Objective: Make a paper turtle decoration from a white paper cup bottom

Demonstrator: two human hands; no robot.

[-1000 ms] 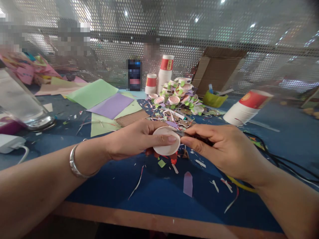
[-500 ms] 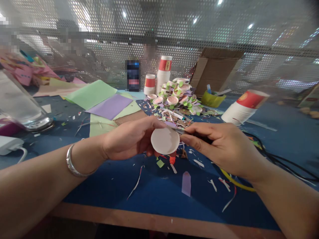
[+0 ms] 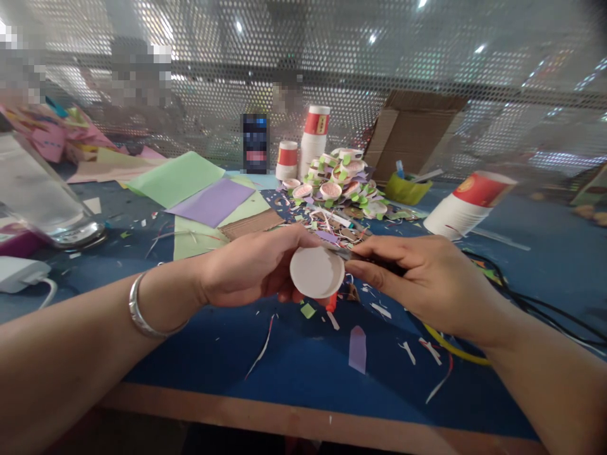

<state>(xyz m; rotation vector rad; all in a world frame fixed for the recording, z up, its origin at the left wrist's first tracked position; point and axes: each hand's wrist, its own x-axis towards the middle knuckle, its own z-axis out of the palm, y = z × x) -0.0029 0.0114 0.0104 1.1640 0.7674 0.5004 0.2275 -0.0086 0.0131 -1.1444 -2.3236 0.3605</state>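
Observation:
My left hand (image 3: 251, 265) grips a cut-off paper cup base (image 3: 317, 272), its round white bottom turned toward me and bits of red wall showing below. My right hand (image 3: 417, 278) is closed around a pair of scissors (image 3: 342, 253); only the metal blades show, touching the cup base's upper right edge. Both hands hover just above the blue table (image 3: 294, 354), over scattered paper scraps. A silver bangle (image 3: 140, 309) is on my left wrist.
A pile of finished cup pieces with green bits (image 3: 339, 183) lies behind my hands. Stacked paper cups (image 3: 315, 136) stand further back, another stack (image 3: 469, 202) lies on its side at right. Green and purple paper sheets (image 3: 208, 199) lie left. Black cables (image 3: 535, 303) run right.
The cup base has turned a little in my left hand; my thumb has slid off its face. The scissors stay at its upper edge.

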